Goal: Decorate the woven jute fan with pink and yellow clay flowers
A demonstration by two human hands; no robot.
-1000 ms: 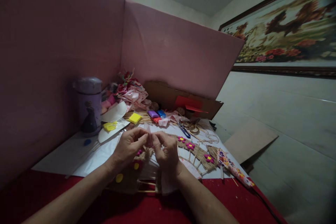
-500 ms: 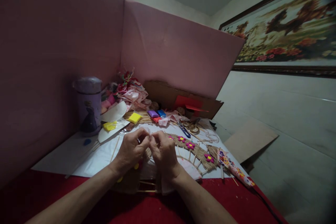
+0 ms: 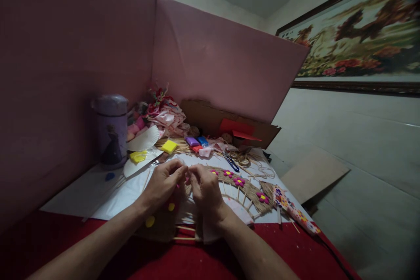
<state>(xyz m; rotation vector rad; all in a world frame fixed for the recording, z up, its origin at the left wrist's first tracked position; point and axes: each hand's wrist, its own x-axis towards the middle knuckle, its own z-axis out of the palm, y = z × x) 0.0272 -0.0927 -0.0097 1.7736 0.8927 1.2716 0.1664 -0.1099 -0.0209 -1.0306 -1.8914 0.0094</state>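
Above the middle of the table, my left hand (image 3: 166, 183) and my right hand (image 3: 207, 190) meet fingertip to fingertip, both pinched closed. A little magenta shows by the fingers, but what they pinch is too small to make out. Beneath them is a brown woven piece (image 3: 159, 226) with yellow dots, partly covered by my left wrist; thin sticks (image 3: 184, 232) run across beside it. Right of my right hand lies a curved, twine-wrapped fan shape (image 3: 251, 189) with magenta flowers and wooden ribs.
Behind the hands lie a yellow packet (image 3: 169, 146), a purple packet (image 3: 192, 141) and blue-handled scissors (image 3: 232, 162). A lilac container (image 3: 112, 133) stands at left, near white fluted paper (image 3: 144, 139). A flowered tool with a black cord (image 3: 297, 213) lies at right. Cardboard (image 3: 210, 116) leans behind.
My left hand has shifted slightly and its fingers have moved a little, uncovering more of the yellow dots below. Both hands stay pinched together; the view has shifted slightly.
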